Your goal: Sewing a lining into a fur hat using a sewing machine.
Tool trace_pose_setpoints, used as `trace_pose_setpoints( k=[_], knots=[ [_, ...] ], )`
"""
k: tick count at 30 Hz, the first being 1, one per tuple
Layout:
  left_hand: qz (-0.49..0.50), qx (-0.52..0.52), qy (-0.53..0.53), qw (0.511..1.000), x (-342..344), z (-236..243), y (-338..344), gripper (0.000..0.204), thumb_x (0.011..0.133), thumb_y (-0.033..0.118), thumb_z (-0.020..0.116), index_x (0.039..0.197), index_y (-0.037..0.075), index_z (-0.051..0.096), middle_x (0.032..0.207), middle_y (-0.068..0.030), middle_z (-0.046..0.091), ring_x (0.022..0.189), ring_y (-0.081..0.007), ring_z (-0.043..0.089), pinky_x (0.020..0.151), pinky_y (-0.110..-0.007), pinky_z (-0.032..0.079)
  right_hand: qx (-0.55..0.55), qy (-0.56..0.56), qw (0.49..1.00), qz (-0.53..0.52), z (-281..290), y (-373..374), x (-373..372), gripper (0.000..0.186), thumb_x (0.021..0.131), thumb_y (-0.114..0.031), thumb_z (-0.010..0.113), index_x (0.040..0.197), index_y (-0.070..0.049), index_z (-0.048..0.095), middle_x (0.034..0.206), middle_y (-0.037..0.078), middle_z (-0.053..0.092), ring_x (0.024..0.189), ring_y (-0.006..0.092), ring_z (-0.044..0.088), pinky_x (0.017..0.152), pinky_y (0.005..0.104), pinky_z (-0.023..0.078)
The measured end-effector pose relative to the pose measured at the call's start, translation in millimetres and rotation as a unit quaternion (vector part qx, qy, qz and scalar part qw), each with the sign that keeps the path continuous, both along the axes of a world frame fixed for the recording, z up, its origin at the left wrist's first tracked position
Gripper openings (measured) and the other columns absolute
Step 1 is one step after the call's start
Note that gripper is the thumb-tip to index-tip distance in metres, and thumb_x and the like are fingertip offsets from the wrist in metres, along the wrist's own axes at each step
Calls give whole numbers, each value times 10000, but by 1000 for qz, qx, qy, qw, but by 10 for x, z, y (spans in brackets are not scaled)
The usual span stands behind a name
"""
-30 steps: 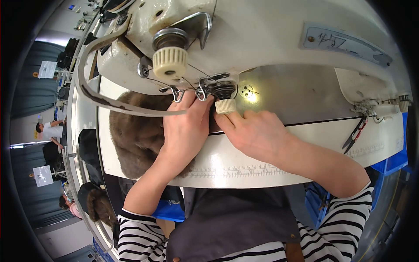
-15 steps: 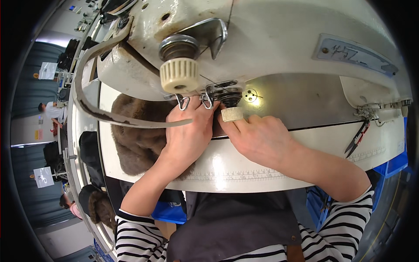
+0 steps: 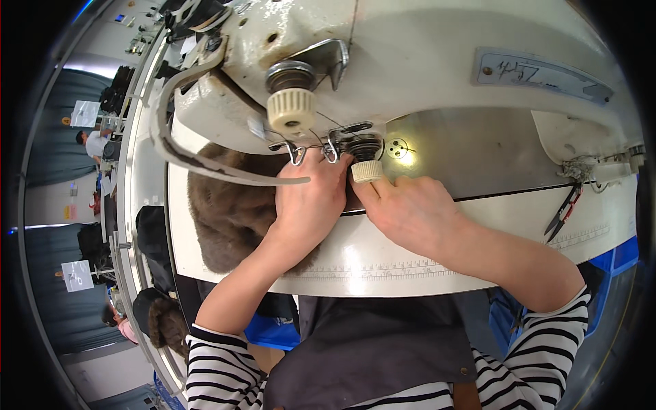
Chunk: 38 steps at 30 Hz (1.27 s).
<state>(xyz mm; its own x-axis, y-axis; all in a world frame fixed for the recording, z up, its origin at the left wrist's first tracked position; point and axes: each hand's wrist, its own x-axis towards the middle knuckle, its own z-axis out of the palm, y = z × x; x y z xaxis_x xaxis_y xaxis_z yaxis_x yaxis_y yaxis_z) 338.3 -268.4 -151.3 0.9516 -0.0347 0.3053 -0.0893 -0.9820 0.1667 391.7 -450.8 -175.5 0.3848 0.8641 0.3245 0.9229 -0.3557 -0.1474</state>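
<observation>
A brown fur piece (image 3: 229, 208) lies bunched at the left of the sewing machine (image 3: 424, 61), partly under my left wrist. My left hand (image 3: 312, 198) presses down on its right edge, fingers closed; their tips go out of sight behind the wire thread guides (image 3: 331, 149). Close by on the right, my right hand (image 3: 413, 212) has its fingers curled together. Its fingertips are hidden behind the lower cream tension knob (image 3: 367, 171), so what they pinch does not show. The needle area is covered by the machine head.
Red-and-black thread snips (image 3: 564, 213) lie at the right of the white table (image 3: 383, 277), which has a printed ruler along its front. A curved metal lever (image 3: 205, 167) hangs over the fur. Blue bins (image 3: 615, 256) stand below. Other people work far left.
The whole view has shifted slightly, so machine and table sit a little further right. Both hands keep nearly the same place and pose under the machine head.
</observation>
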Motion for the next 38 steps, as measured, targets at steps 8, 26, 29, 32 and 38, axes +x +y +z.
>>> trace_pose_setpoints(
  k=[8,26,29,32,38],
  knots=[
    [-11,34,20,999,-69,16,-11,280,802,19,665,1058,45,777,923,-184,666,761,-370,654,658,-469,538,1,-1,1000,17,-123,-44,22,293,904,-138,570,1153,14,600,1349,249,632,631,239,733,526,347,591],
    [-77,118,-58,988,-229,856,388,129,802,89,671,913,37,710,807,-141,663,729,-348,695,673,-471,556,293,479,827,-8,80,265,-424,568,1014,-397,638,1394,8,517,920,179,690,762,248,714,699,403,552],
    [-114,79,-56,989,-382,1195,292,137,758,45,684,874,35,756,788,-158,649,726,-365,673,670,-464,540,251,377,891,-18,298,640,-573,515,1019,-419,582,1247,41,534,900,235,673,781,376,692,708,463,546],
    [-174,18,-52,983,-577,1525,382,125,721,13,710,836,3,757,791,-156,647,673,-326,659,622,-415,517,159,253,954,-22,451,851,-599,323,991,-260,583,1119,37,584,909,217,685,826,414,676,702,508,545],
    [-103,-514,277,805,-946,1813,794,82,858,74,767,793,27,750,813,-73,653,629,-160,641,521,-291,455,250,-49,966,51,501,438,-448,656,910,-208,676,1488,5,449,895,107,712,777,304,693,646,442,556]
  ],
)
